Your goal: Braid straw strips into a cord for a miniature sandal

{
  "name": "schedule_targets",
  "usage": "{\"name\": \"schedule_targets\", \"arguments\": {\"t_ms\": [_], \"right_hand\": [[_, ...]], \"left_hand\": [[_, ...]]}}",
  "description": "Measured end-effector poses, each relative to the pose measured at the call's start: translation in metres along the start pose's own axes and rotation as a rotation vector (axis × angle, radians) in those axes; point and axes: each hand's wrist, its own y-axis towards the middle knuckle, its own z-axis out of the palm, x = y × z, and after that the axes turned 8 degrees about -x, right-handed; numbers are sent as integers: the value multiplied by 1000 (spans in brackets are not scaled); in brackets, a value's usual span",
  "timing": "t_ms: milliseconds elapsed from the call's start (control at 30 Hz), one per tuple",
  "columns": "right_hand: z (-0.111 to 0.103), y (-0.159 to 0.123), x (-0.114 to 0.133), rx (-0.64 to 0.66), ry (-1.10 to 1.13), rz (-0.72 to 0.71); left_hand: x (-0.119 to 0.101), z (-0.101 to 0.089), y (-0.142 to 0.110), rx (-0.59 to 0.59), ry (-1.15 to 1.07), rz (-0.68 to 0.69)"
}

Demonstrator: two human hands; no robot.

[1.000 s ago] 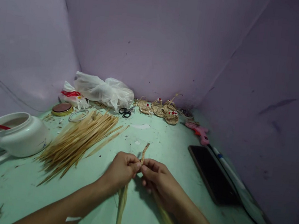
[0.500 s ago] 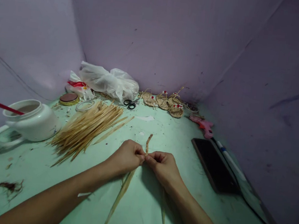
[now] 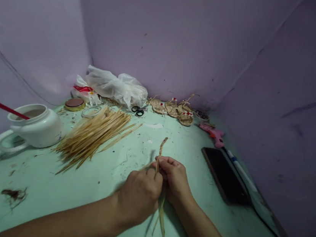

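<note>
A short braid of dried straw (image 3: 162, 146) points up from between my fingers, over the green tabletop (image 3: 78, 205). My right hand (image 3: 176, 176) pinches it at its lower end, thumb and fingers closed. Just below and to the left, my left hand (image 3: 140, 193) is curled closed around the loose straw strands that run down from the braid. A flat strand end (image 3: 162, 221) hangs out below both hands. To the left lies a fanned bundle of dried straw strips (image 3: 95, 135).
A white pot (image 3: 44, 127) with a red handle in it stands left. At the back are a plastic bag (image 3: 118, 86), scissors (image 3: 138, 111) and woven pieces with red beads (image 3: 185, 118). On the right lie a pink glue gun (image 3: 215, 135), a phone (image 3: 227, 177) and a cable.
My left hand has moved down and toward me, from the pinch point to the strands below. The braid now leans slightly right, still in my right hand's pinch.
</note>
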Motion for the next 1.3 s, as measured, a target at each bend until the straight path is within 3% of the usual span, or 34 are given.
{"name": "schedule_targets", "arguments": {"t_ms": [100, 167, 233, 267, 300, 333, 400, 467, 567, 667, 800, 1067, 1167, 1300], "right_hand": [[-2, 0, 2, 21, 70, 38], [-4, 0, 3, 24, 93, 31], [-4, 0, 3, 23, 89, 12], [-4, 0, 2, 26, 80, 7], [-3, -1, 2, 36, 65, 7], [-2, -2, 1, 53, 44, 12], [0, -5, 0, 102, 11, 20], [2, -8, 0, 157, -4, 12], [2, -9, 0, 230, -34, 13], [0, -7, 0, 253, -101, -17], [-1, -3, -4, 189, -184, -123], [-10, -2, 1, 58, -634, -499], [-15, 1, 5, -4, -803, -490], [-12, -3, 3, 24, -768, -386]], "left_hand": [[0, -2, -1, 12, 14, 141], [5, -12, 3, -70, -104, 142], [13, -25, 12, -241, -261, -14], [17, -31, 17, -330, -332, -157], [22, -36, 22, -339, -417, -343], [27, -39, 27, -254, -538, -517], [34, -39, 34, 75, -801, -769], [39, -32, 37, 343, -1017, -849], [43, -20, 35, 455, -1165, -851], [45, -16, 34, 461, -1135, -879], [45, -17, 35, 434, -1014, -875], [49, 7, 30, 147, -796, -615], [46, 13, 27, 88, -742, -634], [42, 16, 27, 24, -726, -744]]}}
